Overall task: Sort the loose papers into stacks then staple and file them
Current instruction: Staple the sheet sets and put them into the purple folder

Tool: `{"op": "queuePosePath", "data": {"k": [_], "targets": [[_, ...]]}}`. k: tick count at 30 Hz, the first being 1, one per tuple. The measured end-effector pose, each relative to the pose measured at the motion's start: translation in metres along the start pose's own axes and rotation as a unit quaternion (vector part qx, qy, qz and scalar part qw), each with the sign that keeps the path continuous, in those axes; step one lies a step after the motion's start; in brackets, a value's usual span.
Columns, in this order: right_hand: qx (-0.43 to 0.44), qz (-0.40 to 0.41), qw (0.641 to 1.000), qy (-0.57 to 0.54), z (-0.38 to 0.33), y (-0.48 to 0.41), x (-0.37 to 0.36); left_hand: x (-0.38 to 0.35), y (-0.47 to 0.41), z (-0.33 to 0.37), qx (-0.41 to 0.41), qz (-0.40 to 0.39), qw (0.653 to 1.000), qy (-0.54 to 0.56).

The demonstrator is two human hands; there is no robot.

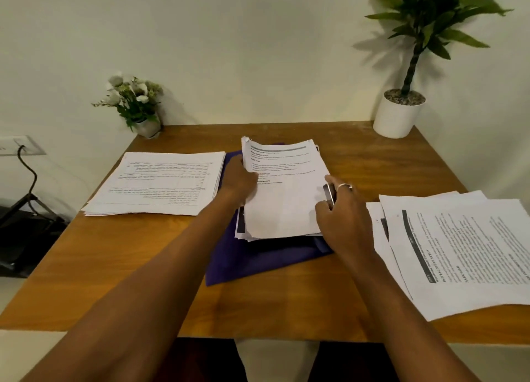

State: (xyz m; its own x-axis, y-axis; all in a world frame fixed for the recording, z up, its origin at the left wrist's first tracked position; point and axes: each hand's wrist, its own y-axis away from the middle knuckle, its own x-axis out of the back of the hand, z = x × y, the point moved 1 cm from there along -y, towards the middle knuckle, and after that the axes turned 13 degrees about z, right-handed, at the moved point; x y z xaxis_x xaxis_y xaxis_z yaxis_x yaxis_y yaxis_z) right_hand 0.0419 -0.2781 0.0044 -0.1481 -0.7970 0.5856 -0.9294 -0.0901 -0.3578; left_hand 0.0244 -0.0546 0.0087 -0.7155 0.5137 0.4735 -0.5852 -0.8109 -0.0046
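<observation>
Ctr stack (282,198): mid-frame, lying on purple folder (258,262), table (114,267) centre.
L hand (239,178): gripping stack's left edge.
R hand (342,218): curled round small dark stapler (329,194) at stack's right edge.
Others: left stack (160,181) mid-left; right stack (464,252) lower right.
Back: flowers (134,100) upper left, plant (415,66) upper right.

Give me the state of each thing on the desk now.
Purple folder: lying flat.
Middle paper stack: on it, edges uneven.
Stapler: at stack's right edge.
Right hand: grips stapler.
Left hand: grips stack's left edge.
Left paper stack: flat, untouched.
Right paper stack: fanned, untouched.
</observation>
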Motion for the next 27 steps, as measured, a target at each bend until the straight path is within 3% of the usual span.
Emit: {"op": "queuePosePath", "data": {"k": [5, 9, 14, 17, 27], "targets": [[0.120, 0.010, 0.990, 0.072, -0.016, 0.011, -0.012, 0.033, 0.002, -0.011, -0.128, 0.076, 0.984, -0.095], [0.197, 0.008, 0.972, 0.130, -0.035, 0.014, -0.020, 0.077, -0.005, -0.046, -0.165, 0.060, 0.967, -0.186], [0.214, -0.015, 0.963, 0.165, -0.064, 0.016, -0.021, 0.123, -0.011, -0.089, -0.140, -0.051, 0.935, -0.323], [0.230, -0.056, 0.949, 0.207, -0.078, 0.018, -0.029, 0.135, -0.013, -0.103, -0.116, -0.098, 0.924, -0.352], [0.220, -0.174, 0.914, 0.294, -0.060, 0.013, -0.076, 0.143, -0.037, -0.107, -0.202, -0.131, 0.874, -0.422]]}}
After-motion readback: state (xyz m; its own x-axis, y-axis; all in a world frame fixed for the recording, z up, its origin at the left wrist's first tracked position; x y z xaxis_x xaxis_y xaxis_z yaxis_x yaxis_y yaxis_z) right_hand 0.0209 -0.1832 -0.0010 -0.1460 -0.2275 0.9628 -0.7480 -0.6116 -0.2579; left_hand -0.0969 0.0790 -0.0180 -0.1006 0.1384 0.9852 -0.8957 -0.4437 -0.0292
